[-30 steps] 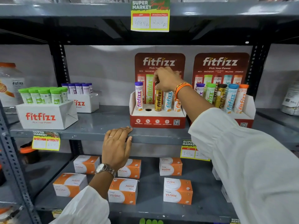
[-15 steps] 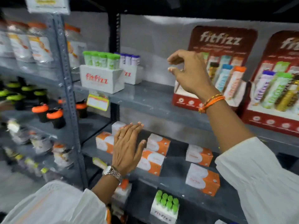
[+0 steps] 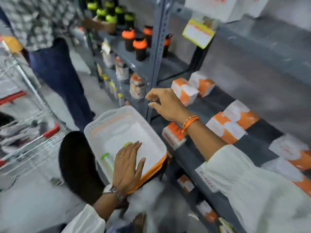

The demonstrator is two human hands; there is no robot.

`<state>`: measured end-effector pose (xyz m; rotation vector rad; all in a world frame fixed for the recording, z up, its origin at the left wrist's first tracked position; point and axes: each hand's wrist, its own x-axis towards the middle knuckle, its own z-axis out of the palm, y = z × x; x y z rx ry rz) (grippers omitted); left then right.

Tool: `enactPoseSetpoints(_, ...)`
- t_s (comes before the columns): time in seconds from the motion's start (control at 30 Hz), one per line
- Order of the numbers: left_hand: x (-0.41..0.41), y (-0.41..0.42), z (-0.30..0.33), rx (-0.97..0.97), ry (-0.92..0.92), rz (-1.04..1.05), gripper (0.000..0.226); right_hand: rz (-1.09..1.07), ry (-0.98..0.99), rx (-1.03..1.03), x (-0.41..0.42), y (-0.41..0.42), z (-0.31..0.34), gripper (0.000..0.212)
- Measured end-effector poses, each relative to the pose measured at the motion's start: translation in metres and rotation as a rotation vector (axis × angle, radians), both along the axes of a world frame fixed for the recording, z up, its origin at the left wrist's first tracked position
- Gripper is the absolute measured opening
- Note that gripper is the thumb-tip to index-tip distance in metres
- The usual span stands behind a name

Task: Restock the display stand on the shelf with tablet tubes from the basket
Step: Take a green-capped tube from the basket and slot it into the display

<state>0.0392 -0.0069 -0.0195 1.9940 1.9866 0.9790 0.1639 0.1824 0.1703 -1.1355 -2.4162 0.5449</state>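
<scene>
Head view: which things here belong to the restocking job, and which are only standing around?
For the job:
- white basket
- green-capped tube in it
- left hand over the basket
- right hand

Only standing around:
- orange and white boxes
- orange-lidded bottles
- wire trolley

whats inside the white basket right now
Two green-capped tubes lie on the floor of the white basket: one tube beside the left hand, another's cap at its fingertips. The hand covers whatever lies beneath it.
</scene>
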Motion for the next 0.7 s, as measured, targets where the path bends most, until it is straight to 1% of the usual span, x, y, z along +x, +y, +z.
enactPoseSetpoints(0.13, -0.012, -0.046, -0.035, -0.132, 0.012, 0.020, 0.053, 0.116, -0.148, -0.221, -0.049, -0.005, -0.085, 0.024)
enactPoseSetpoints(0.23, -0.011, -0.071, -0.054, -0.188, -0.025, 0.035, 0.052, 0.220, -0.250, -0.320, -0.078, -0.013, -0.138, 0.031)
enactPoseSetpoints(0.33, -0.009, -0.082, -0.064, -0.182, 0.019, 0.016, 0.040, 0.265, -0.322, -0.433, -0.102, -0.022, -0.179, 0.038)
enactPoseSetpoints(0.43, -0.012, -0.082, -0.066, -0.178, 0.096, -0.003, 0.026, 0.336, -0.375, -0.513, -0.125, -0.034, -0.207, 0.044)
enactPoseSetpoints(0.47, -0.013, -0.081, -0.068, -0.183, 0.126, -0.003, 0.025, 0.367, -0.389, -0.530, -0.132, -0.040, -0.214, 0.046)
enactPoseSetpoints(0.57, -0.014, -0.082, -0.072, -0.212, 0.168, 0.021, 0.046, 0.415, -0.404, -0.539, -0.150, -0.054, -0.229, 0.048)
enactPoseSetpoints(0.6, -0.014, -0.082, -0.073, -0.225, 0.172, 0.025, 0.050, 0.415, -0.407, -0.529, -0.153, -0.058, -0.232, 0.047)
enactPoseSetpoints(0.7, -0.013, -0.082, -0.073, -0.234, 0.170, 0.033, 0.048, 0.369, -0.377, -0.495, -0.159, -0.062, -0.236, 0.040)
